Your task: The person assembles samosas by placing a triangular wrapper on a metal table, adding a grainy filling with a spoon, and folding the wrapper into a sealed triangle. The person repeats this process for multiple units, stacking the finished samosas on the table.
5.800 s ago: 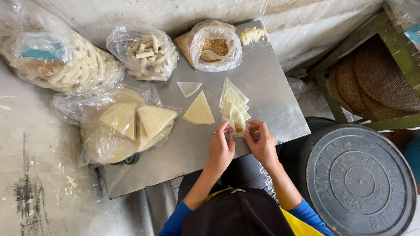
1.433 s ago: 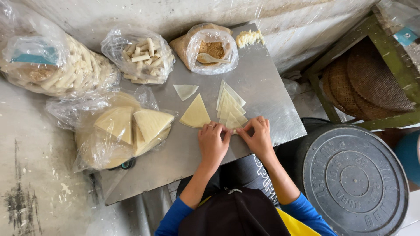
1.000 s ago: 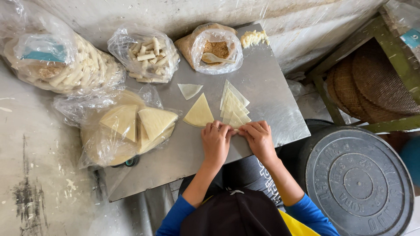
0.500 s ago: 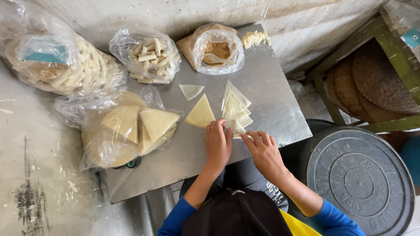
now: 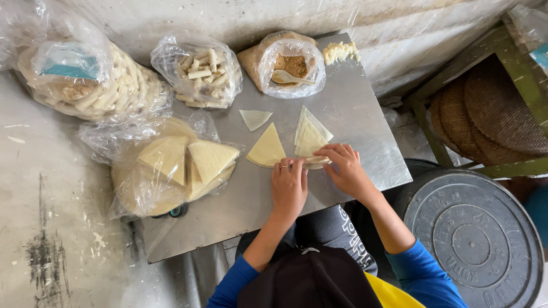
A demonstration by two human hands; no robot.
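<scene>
My left hand (image 5: 289, 185) and my right hand (image 5: 342, 166) rest side by side on a metal tray (image 5: 354, 122), fingertips pressing a small pale roll of wrapper (image 5: 314, 162) between them. A ring shows on the left hand. Just beyond the fingers lies a fanned stack of thin triangular wrappers (image 5: 309, 132). To its left is a thicker yellow triangle (image 5: 266, 149), and a small translucent one (image 5: 254, 117) lies farther back.
A bag of wrapper wedges (image 5: 174, 165) sits at the left. Behind are a bag of rolled sticks (image 5: 201, 73), a larger bag of rolls (image 5: 85, 80), a bag of brown filling with a spoon (image 5: 290, 65). A round metal lid (image 5: 474, 236) is at the right.
My right hand drew back toward me half a second ago, then returned beside the left hand at the roll. The left hand stayed on the tray.
</scene>
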